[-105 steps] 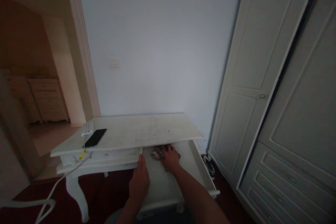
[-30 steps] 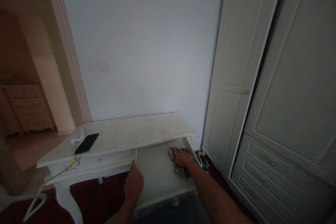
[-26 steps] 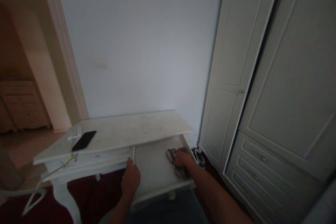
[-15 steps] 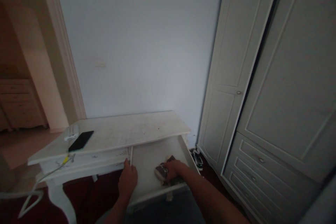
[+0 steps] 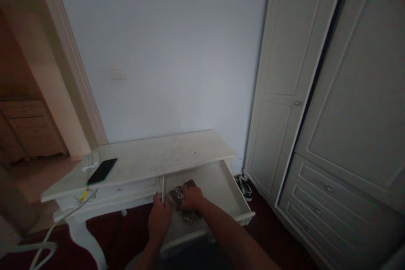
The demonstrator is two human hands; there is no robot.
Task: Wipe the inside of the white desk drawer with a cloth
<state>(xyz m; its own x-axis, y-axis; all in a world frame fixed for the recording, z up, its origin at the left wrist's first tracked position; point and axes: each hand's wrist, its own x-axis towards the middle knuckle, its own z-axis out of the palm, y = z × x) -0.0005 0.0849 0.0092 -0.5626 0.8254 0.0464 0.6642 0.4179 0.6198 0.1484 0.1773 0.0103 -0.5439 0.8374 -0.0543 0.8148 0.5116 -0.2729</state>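
Observation:
A white drawer (image 5: pixel 218 183) stands pulled out of the right half of a white desk (image 5: pixel 171 149). In it, my right hand (image 5: pixel 192 199) clutches a crumpled brown and white patterned cloth (image 5: pixel 176 195), pressed to the drawer's floor near its left wall. Part of the cloth is hidden under the fingers. My left hand (image 5: pixel 159 219) is closed on the drawer's left side wall, thumb near the top edge, just left of the cloth.
On the desk's left end lie a black phone (image 5: pixel 103 171) and a white power strip (image 5: pixel 90 161). A white cable (image 5: pixel 71 211) hangs off the front. Shoes (image 5: pixel 244 188) sit on the dark red floor beside a grey-white wardrobe (image 5: pixel 275 93) at right.
My right hand has moved left with the cloth, from the drawer's middle toward its left wall. The left hand keeps its hold on the side wall. The view has shifted slightly.

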